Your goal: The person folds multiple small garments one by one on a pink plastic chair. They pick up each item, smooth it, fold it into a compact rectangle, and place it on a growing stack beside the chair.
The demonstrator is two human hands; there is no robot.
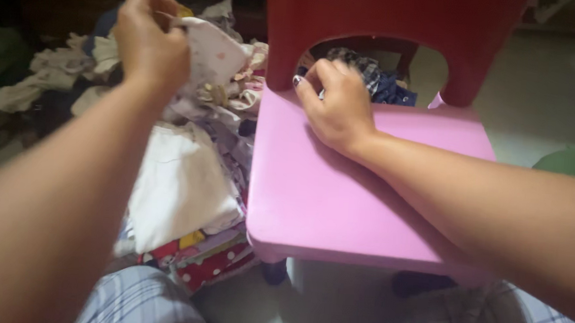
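My left hand is raised at the upper left, closed on a small white garment with a pale pink print. My right hand rests on the back of a pink plastic chair seat, fingers curled around a dark plaid cloth that shows through the cut-out in the red chair back. The white garment hangs over a heap of clothes beside the chair.
A stack of folded clothes, white on top with red dotted fabric below, sits left of the chair. Loose rumpled clothes lie at the far left. My plaid-clad knees fill the bottom edge. Pale floor lies right.
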